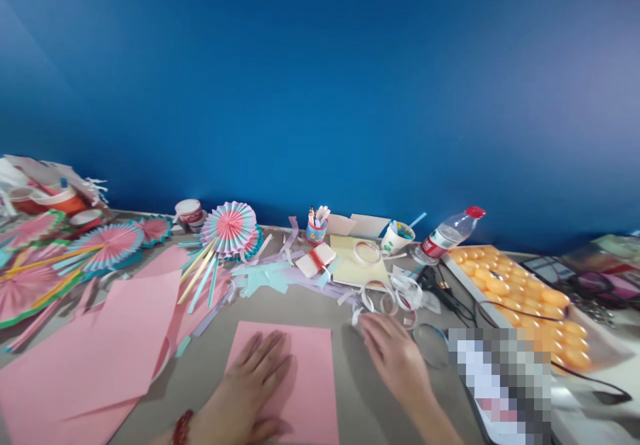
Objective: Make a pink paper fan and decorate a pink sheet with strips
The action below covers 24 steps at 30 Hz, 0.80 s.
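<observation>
My left hand (263, 381) lies flat with its fingers apart on a sheet of pink paper (310, 378), pressing it to the table. A red bracelet (182, 427) circles that wrist. To the right of the sheet, my right hand (395, 358) is over the table, fingers bent and close together. A small white piece (357, 315) shows at its fingertips; its kind and the grip are unclear. Just beyond this hand are several tape rolls (371, 295), one of them on a pale yellow sheet (345, 258).
Larger pink sheets (130, 338) and folded paper fans (230, 228) cover the left side. Paper scraps (263, 278), a pen cup (317, 230), a white cup (397, 237) and a water bottle (450, 235) line the back. At right are a glue gun (440, 291), orange balls (500, 288) and a pixelated patch.
</observation>
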Tool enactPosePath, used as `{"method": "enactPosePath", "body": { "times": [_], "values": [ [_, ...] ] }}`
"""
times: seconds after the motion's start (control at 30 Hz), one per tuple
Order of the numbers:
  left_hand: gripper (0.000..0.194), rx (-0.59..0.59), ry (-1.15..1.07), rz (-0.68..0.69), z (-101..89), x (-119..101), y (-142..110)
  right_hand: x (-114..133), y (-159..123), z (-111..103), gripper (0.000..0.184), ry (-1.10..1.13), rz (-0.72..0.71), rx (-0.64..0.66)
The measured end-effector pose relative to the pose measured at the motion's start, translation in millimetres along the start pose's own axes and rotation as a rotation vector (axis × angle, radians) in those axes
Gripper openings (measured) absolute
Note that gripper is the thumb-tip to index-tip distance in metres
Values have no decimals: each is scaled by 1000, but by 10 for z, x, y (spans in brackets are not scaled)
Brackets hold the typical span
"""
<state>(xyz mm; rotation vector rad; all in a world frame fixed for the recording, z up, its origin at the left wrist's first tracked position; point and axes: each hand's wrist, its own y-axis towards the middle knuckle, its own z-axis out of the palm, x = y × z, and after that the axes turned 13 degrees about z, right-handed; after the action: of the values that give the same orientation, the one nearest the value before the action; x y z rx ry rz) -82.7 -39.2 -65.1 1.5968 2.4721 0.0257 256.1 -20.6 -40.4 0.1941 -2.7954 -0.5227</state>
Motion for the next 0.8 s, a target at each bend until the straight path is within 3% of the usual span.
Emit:
{"method": "enactPosePath", "body": {
  "times": [0.07,0.17,0.27,0.47,0.67,0.8],
  "values": [
    [77,1,-4,-6,2,1,11,-246,71,-8,28,-82,73,-85],
    [74,-1,-29,-21,-18,0,39,-516,137,51,27,-177,69,-55],
    [70,25,-64,-42,-79,18,53,-623,201,82,25,-162,28,-5],
    [49,-36,-109,-70,-325,160,65,-617,470,-182,30,130,163,-97],
    [42,-134,-98,-33,-630,250,241,-553,761,-495,35,272,297,-19],
    [37,-135,-115,-25,-831,256,400,-484,856,-584,33,34,198,-270]
  ]
}}
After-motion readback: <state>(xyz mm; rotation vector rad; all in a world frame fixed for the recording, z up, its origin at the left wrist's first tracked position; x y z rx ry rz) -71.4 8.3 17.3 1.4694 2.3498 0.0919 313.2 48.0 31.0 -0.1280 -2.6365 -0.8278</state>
